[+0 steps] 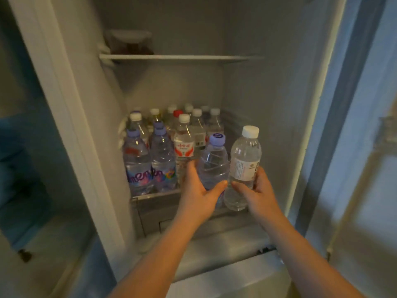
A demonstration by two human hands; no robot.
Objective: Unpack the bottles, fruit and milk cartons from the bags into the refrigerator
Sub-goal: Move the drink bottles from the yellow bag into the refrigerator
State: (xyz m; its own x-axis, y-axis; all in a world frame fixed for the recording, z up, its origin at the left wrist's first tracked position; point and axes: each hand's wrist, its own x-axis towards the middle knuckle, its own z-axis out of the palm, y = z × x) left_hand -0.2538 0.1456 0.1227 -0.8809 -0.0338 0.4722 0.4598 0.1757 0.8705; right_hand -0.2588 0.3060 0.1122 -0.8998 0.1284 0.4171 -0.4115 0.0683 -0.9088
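Note:
I face the open refrigerator (247,87). My left hand (199,190) grips a clear water bottle with a purple cap (213,162) around its lower body. Right beside it, my right hand (256,190) grips a clear bottle with a white cap (245,160) and a white label. Both bottles are upright at the front right of the lower shelf (154,195). The white-capped bottle's base hangs past the shelf's front edge. Several other water bottles (163,147) with purple, white and red caps stand in rows on the left and back of that shelf.
An upper glass shelf (178,57) carries a dim lidded container (131,43) at the back left. The fridge's left wall and door frame (71,117) stand close by. The open door (348,125) is on the right. A drawer front (154,214) sits under the lower shelf.

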